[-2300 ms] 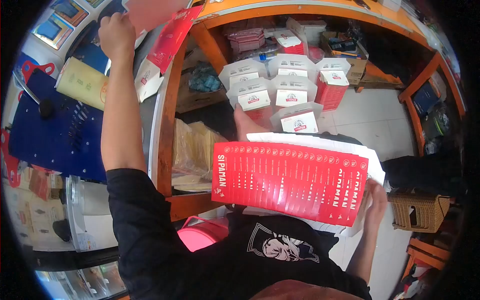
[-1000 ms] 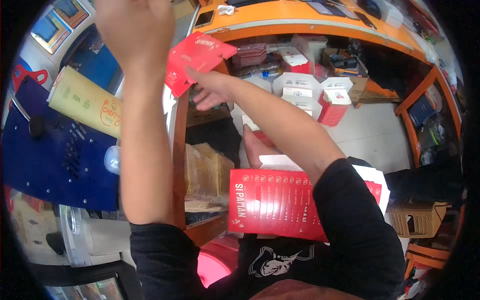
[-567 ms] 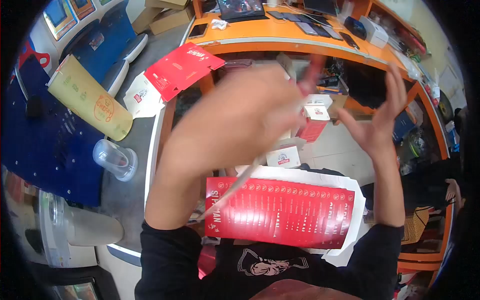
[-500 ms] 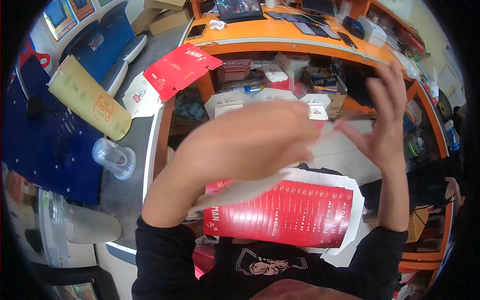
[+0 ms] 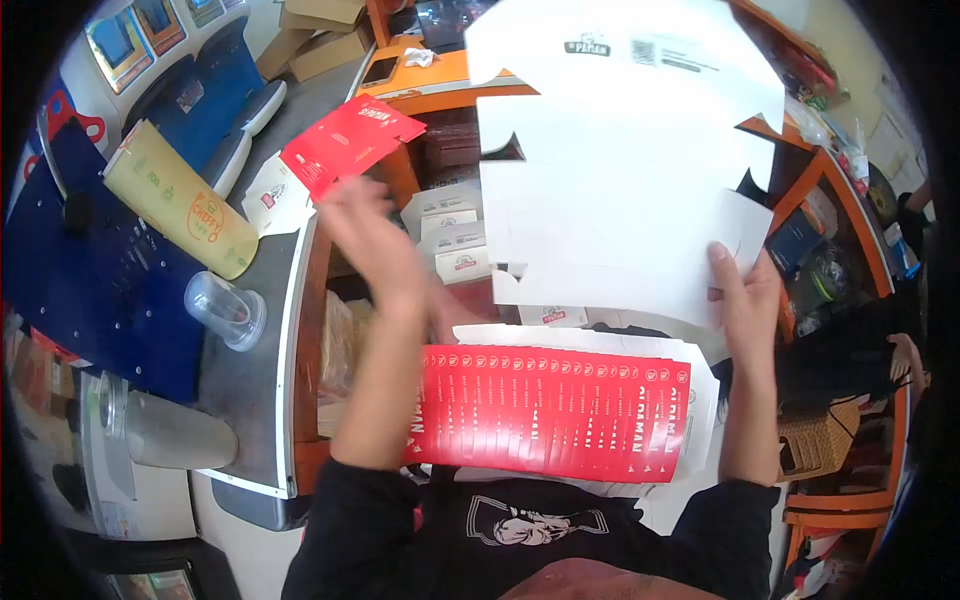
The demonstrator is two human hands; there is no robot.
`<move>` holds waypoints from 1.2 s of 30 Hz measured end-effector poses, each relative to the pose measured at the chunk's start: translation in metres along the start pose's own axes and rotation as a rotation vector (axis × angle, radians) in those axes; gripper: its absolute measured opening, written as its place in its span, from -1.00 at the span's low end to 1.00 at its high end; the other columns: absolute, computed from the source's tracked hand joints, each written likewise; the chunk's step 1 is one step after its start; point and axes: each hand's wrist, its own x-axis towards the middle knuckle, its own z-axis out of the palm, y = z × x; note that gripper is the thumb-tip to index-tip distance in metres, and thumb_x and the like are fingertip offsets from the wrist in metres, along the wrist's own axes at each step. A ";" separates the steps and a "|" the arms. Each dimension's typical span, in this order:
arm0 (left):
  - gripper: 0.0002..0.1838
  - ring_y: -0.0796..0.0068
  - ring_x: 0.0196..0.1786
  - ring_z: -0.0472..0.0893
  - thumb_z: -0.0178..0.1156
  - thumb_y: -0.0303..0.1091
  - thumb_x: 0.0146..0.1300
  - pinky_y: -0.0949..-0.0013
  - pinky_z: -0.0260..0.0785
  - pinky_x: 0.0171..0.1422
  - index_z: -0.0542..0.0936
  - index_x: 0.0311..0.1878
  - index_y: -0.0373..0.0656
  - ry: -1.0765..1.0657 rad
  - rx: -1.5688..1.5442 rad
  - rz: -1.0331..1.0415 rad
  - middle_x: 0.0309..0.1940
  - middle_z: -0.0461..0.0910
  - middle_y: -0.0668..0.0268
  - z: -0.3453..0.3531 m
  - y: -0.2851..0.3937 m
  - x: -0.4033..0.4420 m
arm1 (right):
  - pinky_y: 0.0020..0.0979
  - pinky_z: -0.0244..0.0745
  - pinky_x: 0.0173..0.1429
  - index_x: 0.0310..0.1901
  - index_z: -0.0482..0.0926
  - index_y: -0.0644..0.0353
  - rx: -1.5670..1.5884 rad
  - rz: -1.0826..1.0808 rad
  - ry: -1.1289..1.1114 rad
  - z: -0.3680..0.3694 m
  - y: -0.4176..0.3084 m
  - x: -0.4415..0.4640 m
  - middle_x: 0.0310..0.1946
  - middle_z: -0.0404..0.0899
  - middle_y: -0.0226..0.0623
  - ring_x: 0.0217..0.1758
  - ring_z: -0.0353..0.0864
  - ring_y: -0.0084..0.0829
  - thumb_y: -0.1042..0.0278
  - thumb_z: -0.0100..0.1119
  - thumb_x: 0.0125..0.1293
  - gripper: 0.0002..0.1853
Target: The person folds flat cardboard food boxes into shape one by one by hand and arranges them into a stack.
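Note:
My right hand (image 5: 745,305) grips the lower right corner of a large flat white carton blank (image 5: 620,200), thumb on the near face. The blank stands raised in front of me, with cut-out flaps and a small printed logo near its top. My left hand (image 5: 372,240) is at the counter edge, just below a red carton blank (image 5: 345,145); its fingers are stretched out and slightly blurred, and I cannot tell whether they touch it. Across my lap lies a fanned row of red carton blanks (image 5: 545,415) with white lettering.
On the left counter (image 5: 250,420) are a tall yellow printed cup stack (image 5: 185,200), a clear plastic cup (image 5: 225,310) and a translucent cylinder (image 5: 180,435). White folded boxes (image 5: 460,240) sit below the orange desk, which holds a phone (image 5: 381,70). A woven bag (image 5: 820,440) is at right.
The white carton blank now stands raised in my right hand, which has moved lower. My left hand has swung left from the middle toward the counter.

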 end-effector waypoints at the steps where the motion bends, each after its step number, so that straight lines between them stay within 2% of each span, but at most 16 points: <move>1: -0.69 0.29 0.11 0.54 0.06 -0.23 0.53 0.28 0.33 0.30 0.42 0.14 -0.26 -0.235 -0.022 0.183 0.08 0.49 0.13 0.005 -0.005 -0.038 | -0.59 0.37 -0.35 0.01 0.64 0.27 0.046 -0.034 0.022 0.012 0.003 -0.008 -0.32 0.66 -0.42 -0.36 0.50 -0.75 0.29 0.26 0.47 -0.76; 3: -0.33 -0.02 0.48 0.28 0.33 -0.30 0.31 0.07 0.12 0.54 0.31 0.41 -0.26 -0.839 0.052 0.393 0.32 0.33 -0.08 0.016 0.014 -0.097 | -0.56 0.45 -0.28 0.05 0.63 0.31 0.049 -0.022 0.025 0.034 -0.006 -0.029 -0.26 0.68 -0.39 -0.31 0.57 -0.67 0.37 0.20 0.49 -0.78; 4: -0.13 -0.14 0.57 0.11 0.38 -0.26 0.28 -0.01 -0.02 0.61 0.14 0.54 -0.27 -0.995 -0.071 0.257 0.41 0.23 -0.10 0.020 0.027 -0.121 | -0.48 0.55 -0.12 0.09 0.61 0.37 -0.118 -0.249 -0.066 0.038 0.008 -0.036 -0.23 0.70 -0.33 -0.20 0.65 -0.54 0.45 0.14 0.50 -0.76; 5: -0.11 -0.06 0.56 0.15 0.36 -0.23 0.32 0.00 0.05 0.59 0.08 0.57 -0.26 -1.015 -0.179 0.149 0.42 0.24 -0.09 0.026 0.038 -0.135 | -0.42 0.56 0.04 0.19 0.55 0.40 -0.108 -0.384 -0.155 0.050 0.017 -0.045 -0.01 0.70 -0.17 -0.03 0.67 -0.44 0.57 0.09 0.46 -0.69; 7: -0.16 0.10 0.50 0.27 0.29 -0.19 0.41 0.07 0.19 0.52 0.06 0.58 -0.26 -0.971 -0.300 -0.061 0.41 0.30 -0.04 0.031 0.042 -0.142 | -0.31 0.51 0.20 0.29 0.49 0.37 -0.052 -0.275 -0.313 0.076 -0.011 -0.065 0.22 0.59 -0.04 0.15 0.62 -0.35 0.53 0.19 0.39 -0.56; 11: -0.42 0.46 0.27 0.50 0.11 -0.19 0.56 0.30 0.40 0.33 0.26 0.48 -0.30 -0.862 -0.372 -0.379 0.25 0.50 0.15 0.020 0.041 -0.133 | -0.10 0.25 0.51 0.42 0.35 0.33 -0.067 -0.396 -0.597 0.048 0.005 -0.049 0.39 0.42 0.04 0.44 0.42 -0.07 0.22 0.41 0.27 -0.26; 14: -0.59 0.60 0.11 0.56 0.06 -0.27 0.59 0.42 0.44 0.22 0.41 0.36 -0.29 -0.910 -0.458 -0.441 0.08 0.61 0.31 0.012 0.054 -0.131 | -0.10 0.25 0.52 0.52 0.17 0.30 -0.282 -0.433 -0.101 0.035 0.025 -0.031 0.46 0.30 0.00 0.49 0.35 -0.08 0.02 0.56 0.13 0.04; 17: -0.58 0.60 0.11 0.55 0.10 -0.26 0.58 0.42 0.44 0.23 0.41 0.36 -0.28 -1.015 -0.672 -0.543 0.10 0.60 0.31 0.017 0.049 -0.133 | -0.12 0.25 0.54 0.57 0.02 0.25 0.328 -0.104 -0.232 0.019 0.038 -0.019 0.50 0.22 -0.06 0.53 0.31 -0.17 -0.19 0.69 -0.11 0.34; 20: -0.58 0.59 0.11 0.55 0.12 -0.26 0.57 0.41 0.44 0.24 0.42 0.35 -0.27 -1.069 -0.778 -0.612 0.09 0.60 0.33 0.024 0.032 -0.133 | -0.15 0.28 0.54 0.57 0.01 0.23 0.596 0.160 -0.427 0.009 0.037 -0.027 0.49 0.26 -0.13 0.52 0.33 -0.26 -0.22 0.75 -0.27 0.45; 22: -0.59 0.58 0.12 0.56 0.13 -0.28 0.56 0.41 0.45 0.24 0.42 0.35 -0.27 -1.104 -0.662 -0.581 0.08 0.60 0.34 0.023 0.025 -0.130 | -0.22 0.45 0.42 0.53 0.12 0.25 0.689 0.211 -0.477 0.002 0.046 -0.027 0.38 0.43 -0.16 0.39 0.50 -0.33 -0.05 0.73 -0.11 0.26; 24: -0.57 0.50 0.13 0.57 0.16 -0.30 0.54 0.37 0.45 0.24 0.40 0.34 -0.29 -0.955 -0.549 -0.533 0.11 0.59 0.26 0.031 0.017 -0.121 | -0.26 0.55 0.34 0.49 0.19 0.28 0.737 0.289 -0.446 -0.002 0.043 -0.028 0.31 0.52 -0.18 0.30 0.59 -0.35 0.04 0.69 -0.01 0.12; 25: -0.56 0.46 0.13 0.58 0.18 -0.31 0.52 0.35 0.46 0.25 0.39 0.34 -0.29 -0.881 -0.495 -0.506 0.12 0.58 0.23 0.033 0.012 -0.118 | -0.33 0.62 0.23 0.40 0.32 0.30 0.831 0.195 -0.391 0.005 0.031 -0.030 0.21 0.60 -0.17 0.18 0.68 -0.37 0.22 0.53 0.23 -0.21; 28: -0.47 0.31 0.33 0.47 0.20 -0.32 0.49 0.28 0.45 0.30 0.32 0.41 -0.30 -0.555 -0.023 -0.337 0.39 0.37 0.04 0.036 -0.009 -0.124 | -0.36 0.63 0.21 0.34 0.39 0.30 0.602 0.213 -0.200 -0.004 0.030 -0.031 0.17 0.63 -0.16 0.13 0.70 -0.39 0.35 0.34 0.40 -0.45; 29: -0.34 0.14 0.44 0.37 0.26 -0.24 0.45 0.20 0.39 0.37 0.23 0.47 -0.31 -0.565 0.177 -0.111 0.49 0.19 -0.10 0.031 -0.022 -0.127 | -0.37 0.63 0.19 0.28 0.44 0.31 0.615 0.222 -0.167 0.000 0.026 -0.033 0.13 0.65 -0.16 0.09 0.71 -0.42 0.44 0.19 0.49 -0.62; 32: -0.21 -0.14 0.51 0.29 0.22 -0.17 0.46 0.13 0.21 0.55 0.10 0.55 -0.35 -0.732 0.304 0.184 0.47 0.17 -0.23 0.033 -0.025 -0.159 | -0.36 0.62 0.20 0.28 0.44 0.30 0.615 0.219 -0.173 0.015 0.026 -0.047 0.14 0.65 -0.16 0.10 0.70 -0.43 0.45 0.16 0.50 -0.63; 36: -0.07 0.03 0.48 0.35 0.23 0.00 0.46 0.13 0.20 0.55 -0.01 0.59 -0.38 -0.786 -0.244 -0.435 0.45 0.26 -0.16 0.049 -0.019 -0.166 | -0.37 0.59 0.23 0.30 0.44 0.29 0.653 0.210 -0.292 0.032 0.022 -0.060 0.14 0.64 -0.19 0.12 0.66 -0.46 0.43 0.16 0.52 -0.62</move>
